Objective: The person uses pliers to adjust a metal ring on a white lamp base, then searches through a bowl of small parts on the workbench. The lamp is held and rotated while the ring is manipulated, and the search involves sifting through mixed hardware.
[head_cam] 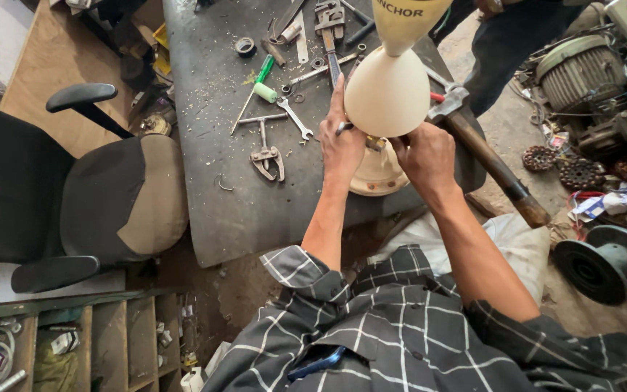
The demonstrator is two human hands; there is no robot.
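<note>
A cream fan blade (390, 87) is held upright over the dark workbench (212, 181), its wide base gripped by the left hand (341, 145) and the right hand (426, 154). Both hands are closed around it (a small metal piece shows at the left fingers). A hammer (488, 156) lies just beside the right hand.

Left hand (340, 149) fingers extended; right hand (427, 154) clenched.

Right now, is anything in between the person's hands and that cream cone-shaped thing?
No, nothing visible. The left hand and right hand both rest directly on the wide lower end of the cream cone-shaped cover, one on each side. A hammer lies just behind the right hand on the dark workbench.
</note>
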